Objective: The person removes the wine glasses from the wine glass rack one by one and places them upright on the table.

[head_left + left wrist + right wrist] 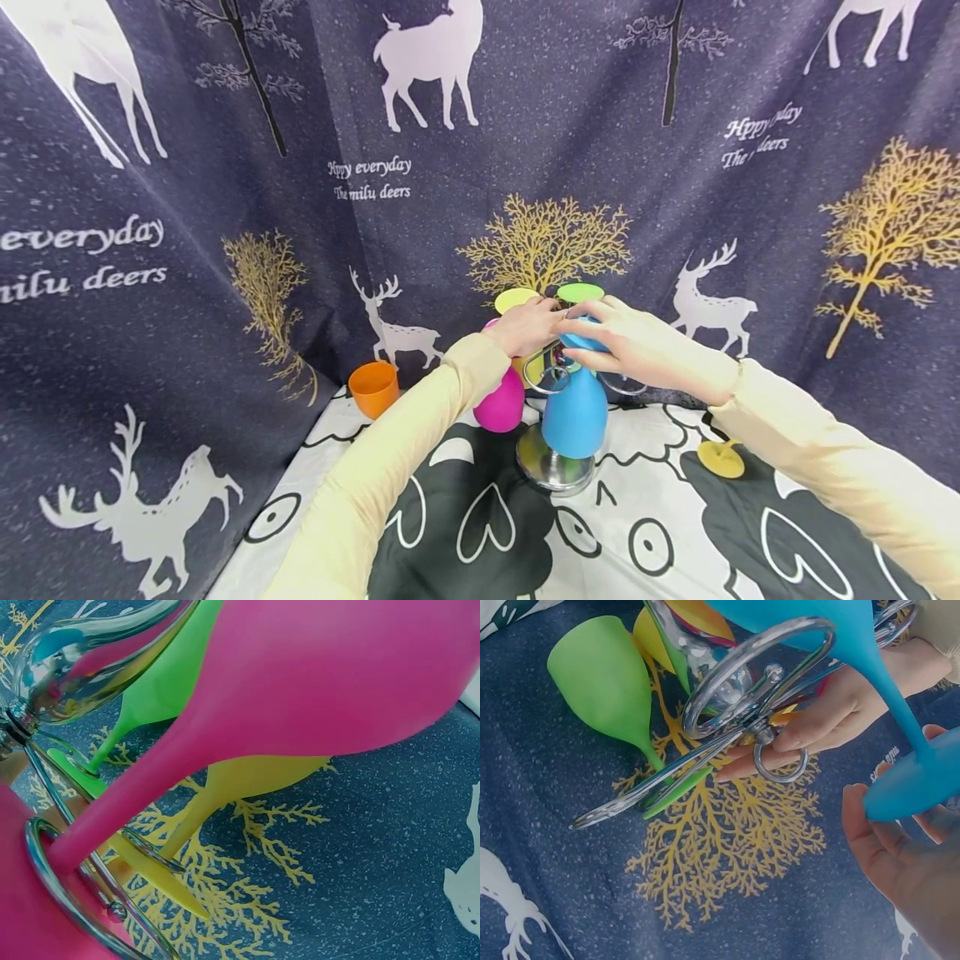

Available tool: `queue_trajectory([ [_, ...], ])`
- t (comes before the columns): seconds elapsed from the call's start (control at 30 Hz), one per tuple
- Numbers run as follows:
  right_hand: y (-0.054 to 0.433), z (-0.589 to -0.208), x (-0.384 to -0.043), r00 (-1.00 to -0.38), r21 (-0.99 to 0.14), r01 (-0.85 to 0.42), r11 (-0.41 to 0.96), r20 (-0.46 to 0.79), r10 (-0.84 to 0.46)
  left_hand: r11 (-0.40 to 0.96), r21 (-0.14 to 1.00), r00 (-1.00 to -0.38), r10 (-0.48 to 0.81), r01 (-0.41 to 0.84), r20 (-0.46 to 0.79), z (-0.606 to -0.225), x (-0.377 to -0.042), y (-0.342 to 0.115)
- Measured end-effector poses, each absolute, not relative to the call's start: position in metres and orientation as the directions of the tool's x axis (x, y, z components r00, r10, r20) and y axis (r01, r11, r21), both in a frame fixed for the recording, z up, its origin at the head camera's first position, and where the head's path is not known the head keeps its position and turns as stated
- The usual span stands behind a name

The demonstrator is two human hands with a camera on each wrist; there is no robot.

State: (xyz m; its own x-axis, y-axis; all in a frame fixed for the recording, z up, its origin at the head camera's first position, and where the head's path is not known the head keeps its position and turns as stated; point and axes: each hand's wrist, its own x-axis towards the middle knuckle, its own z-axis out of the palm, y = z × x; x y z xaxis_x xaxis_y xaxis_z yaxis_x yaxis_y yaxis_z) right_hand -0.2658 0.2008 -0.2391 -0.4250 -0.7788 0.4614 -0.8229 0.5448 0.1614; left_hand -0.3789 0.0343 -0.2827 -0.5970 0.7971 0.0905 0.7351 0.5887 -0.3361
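A shiny metal goblet rack (551, 467) stands on the cloth with coloured plastic goblets hanging upside down around it. My right hand (637, 342) holds the flat foot of a blue goblet (576, 415) at the rack's near side; in the right wrist view the fingertips curl at its rim. At the rack's top, my left hand (527, 327) grips the metal arms near the small ring (781, 766). A pink goblet (322, 675) hangs beside the left hand. Behind it are a yellow goblet (259, 784) and a green goblet (604, 682). The left palm is hidden.
An orange goblet (373, 390) is at the left by the curtain. A yellow goblet foot (722, 459) shows at the right, partly under my right sleeve. The dark patterned curtain (420, 225) rises directly behind the rack. Black-and-white cloth (637, 517) covers the table.
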Motion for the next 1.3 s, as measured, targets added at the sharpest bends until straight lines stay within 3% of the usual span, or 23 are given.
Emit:
queue_trajectory([
  [0.17,0.206,-0.241,-0.256,-0.466,0.139,-0.806,0.575,0.449,-0.762,0.626,-0.235,-0.627,0.775,0.743,0.081,-0.281,-0.376,0.035],
  [0.4,0.209,-0.245,-0.248,-0.421,0.162,-0.816,0.555,0.491,-0.763,0.679,-0.103,-0.677,0.733,0.726,0.058,-0.279,-0.374,0.034],
  [0.6,0.212,-0.249,-0.243,-0.435,0.141,-0.810,0.569,0.507,-0.744,0.704,-0.034,-0.703,0.710,0.709,0.052,-0.276,-0.370,0.033],
  [0.77,0.216,-0.250,-0.240,-0.474,0.124,-0.789,0.602,0.500,-0.724,0.694,-0.007,-0.691,0.718,0.720,0.084,-0.272,-0.364,0.025],
  [0.97,0.219,-0.252,-0.238,-0.479,0.135,-0.779,0.612,0.502,-0.720,0.663,0.111,-0.670,0.714,0.740,0.201,-0.275,-0.359,0.013],
  [1.13,0.221,-0.253,-0.233,-0.470,0.138,-0.778,0.613,0.521,-0.713,0.593,0.162,-0.607,0.709,0.789,0.358,-0.280,-0.346,0.001],
  [1.3,0.222,-0.255,-0.231,-0.470,0.128,-0.771,0.624,0.546,-0.693,0.499,0.067,-0.447,0.700,0.864,0.557,-0.284,-0.331,-0.010],
])
